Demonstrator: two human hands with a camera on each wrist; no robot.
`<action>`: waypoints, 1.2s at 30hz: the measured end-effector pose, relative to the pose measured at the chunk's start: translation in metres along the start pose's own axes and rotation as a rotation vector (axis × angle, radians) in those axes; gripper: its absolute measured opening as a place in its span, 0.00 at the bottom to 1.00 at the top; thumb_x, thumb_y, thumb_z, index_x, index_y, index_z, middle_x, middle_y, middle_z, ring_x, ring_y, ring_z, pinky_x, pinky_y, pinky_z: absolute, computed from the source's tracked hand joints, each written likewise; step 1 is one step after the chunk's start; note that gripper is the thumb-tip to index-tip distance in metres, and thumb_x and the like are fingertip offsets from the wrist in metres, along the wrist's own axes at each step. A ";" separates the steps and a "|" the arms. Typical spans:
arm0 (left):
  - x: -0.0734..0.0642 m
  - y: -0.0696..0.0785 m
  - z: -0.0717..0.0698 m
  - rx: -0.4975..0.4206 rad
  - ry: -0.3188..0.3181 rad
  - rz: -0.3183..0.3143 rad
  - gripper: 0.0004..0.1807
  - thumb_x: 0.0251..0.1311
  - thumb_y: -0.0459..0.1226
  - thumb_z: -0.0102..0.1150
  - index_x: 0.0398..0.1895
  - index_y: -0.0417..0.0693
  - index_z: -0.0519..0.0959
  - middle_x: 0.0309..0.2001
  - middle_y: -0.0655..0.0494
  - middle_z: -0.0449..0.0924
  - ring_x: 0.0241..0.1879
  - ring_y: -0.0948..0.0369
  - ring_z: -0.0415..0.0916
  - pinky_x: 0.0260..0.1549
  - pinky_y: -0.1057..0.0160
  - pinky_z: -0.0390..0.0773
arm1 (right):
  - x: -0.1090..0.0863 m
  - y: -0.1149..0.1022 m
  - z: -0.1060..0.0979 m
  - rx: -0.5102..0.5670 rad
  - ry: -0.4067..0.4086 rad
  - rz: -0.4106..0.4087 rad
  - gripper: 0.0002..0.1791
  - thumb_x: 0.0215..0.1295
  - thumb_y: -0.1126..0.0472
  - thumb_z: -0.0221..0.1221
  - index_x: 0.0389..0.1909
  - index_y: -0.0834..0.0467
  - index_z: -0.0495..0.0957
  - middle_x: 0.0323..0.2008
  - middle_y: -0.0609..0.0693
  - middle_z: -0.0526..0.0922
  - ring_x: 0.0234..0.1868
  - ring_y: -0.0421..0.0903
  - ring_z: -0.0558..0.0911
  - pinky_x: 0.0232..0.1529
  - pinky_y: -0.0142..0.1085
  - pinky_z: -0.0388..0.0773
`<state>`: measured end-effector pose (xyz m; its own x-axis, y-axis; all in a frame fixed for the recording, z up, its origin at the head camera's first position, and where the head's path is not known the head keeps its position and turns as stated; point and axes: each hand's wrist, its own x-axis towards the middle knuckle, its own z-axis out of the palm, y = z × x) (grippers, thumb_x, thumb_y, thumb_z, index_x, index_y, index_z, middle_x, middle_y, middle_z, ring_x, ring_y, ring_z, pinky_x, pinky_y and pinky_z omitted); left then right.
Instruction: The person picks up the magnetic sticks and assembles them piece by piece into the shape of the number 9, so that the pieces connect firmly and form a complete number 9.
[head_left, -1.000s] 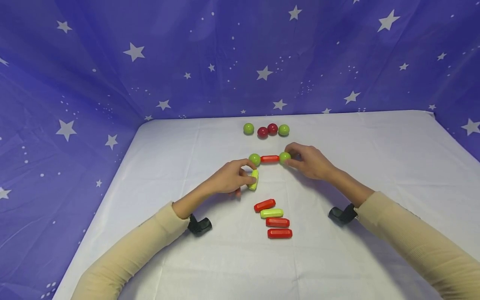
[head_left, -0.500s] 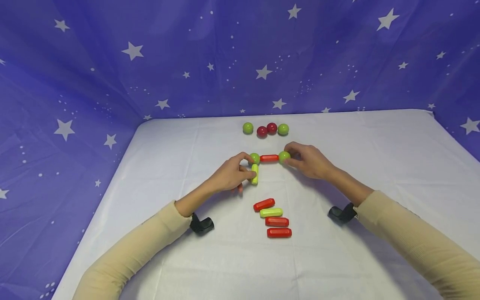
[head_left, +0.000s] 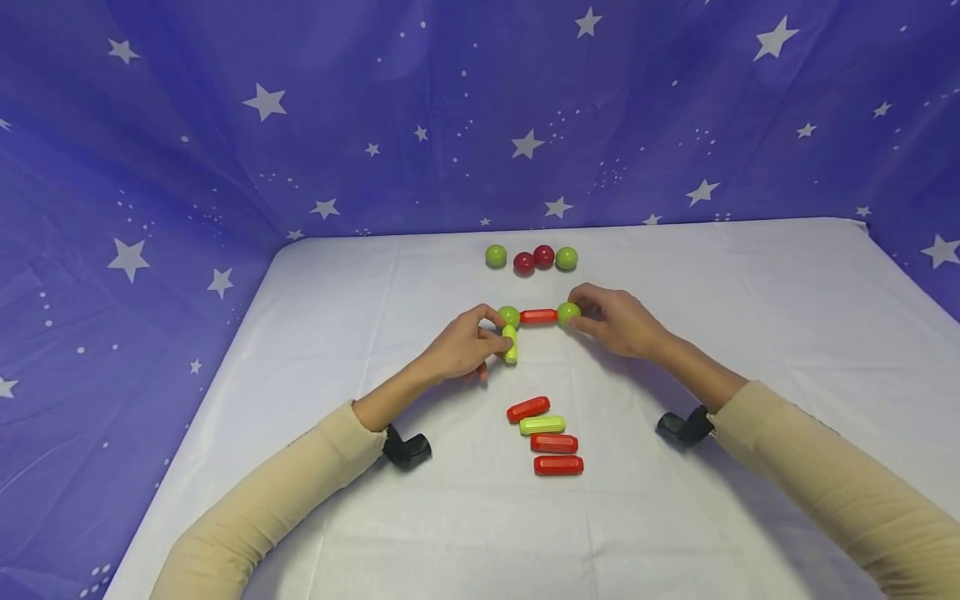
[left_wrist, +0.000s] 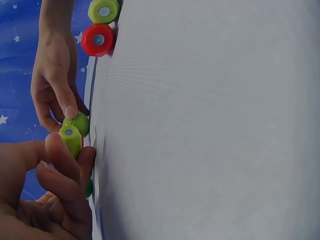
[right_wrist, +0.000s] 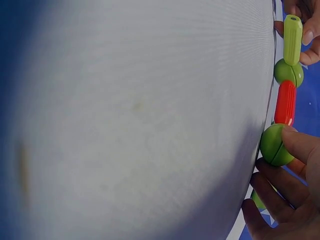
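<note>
In the head view a red magnetic stick (head_left: 538,317) joins a left green ball (head_left: 509,316) and a right green ball (head_left: 567,314) in a row. My left hand (head_left: 465,344) pinches a yellow-green magnetic stick (head_left: 511,347), whose far end meets the left ball, pointing toward me. My right hand (head_left: 619,324) holds the right ball between thumb and fingers. The right wrist view shows the yellow-green stick (right_wrist: 292,41) touching its ball (right_wrist: 288,73). A metal disc shows in the stick's near end (left_wrist: 69,133) in the left wrist view.
Nearer me lie a loose yellow-green stick (head_left: 542,426) and three red sticks (head_left: 554,443). Behind the row stand two green balls (head_left: 496,256) and two dark red balls (head_left: 524,264). A white cloth (head_left: 420,533) covers the table; a blue starry curtain (head_left: 450,100) hangs behind.
My left hand has moved the yellow-green stick away from me and straightened it, bringing its end against the left green ball. My right hand stays on the right ball.
</note>
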<state>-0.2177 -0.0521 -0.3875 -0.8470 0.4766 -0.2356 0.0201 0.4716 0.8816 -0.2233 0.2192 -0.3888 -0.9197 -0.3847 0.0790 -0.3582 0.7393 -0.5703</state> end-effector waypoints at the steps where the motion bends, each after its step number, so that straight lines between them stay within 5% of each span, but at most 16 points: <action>1: 0.000 0.000 0.000 0.000 -0.001 0.002 0.18 0.67 0.39 0.60 0.55 0.44 0.68 0.33 0.53 0.84 0.12 0.60 0.73 0.11 0.65 0.69 | 0.000 0.000 0.000 0.000 0.000 0.001 0.16 0.65 0.64 0.65 0.52 0.60 0.76 0.47 0.56 0.84 0.51 0.54 0.80 0.54 0.51 0.73; 36: -0.001 -0.003 -0.001 0.059 0.036 0.005 0.18 0.69 0.42 0.58 0.55 0.43 0.70 0.33 0.55 0.84 0.12 0.60 0.69 0.11 0.66 0.67 | 0.000 0.001 0.001 0.008 0.000 -0.003 0.16 0.65 0.64 0.64 0.52 0.60 0.77 0.46 0.55 0.84 0.50 0.54 0.80 0.54 0.51 0.74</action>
<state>-0.2175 -0.0552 -0.3898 -0.8654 0.4524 -0.2154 0.0546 0.5125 0.8570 -0.2235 0.2196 -0.3898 -0.9185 -0.3870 0.0812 -0.3601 0.7336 -0.5763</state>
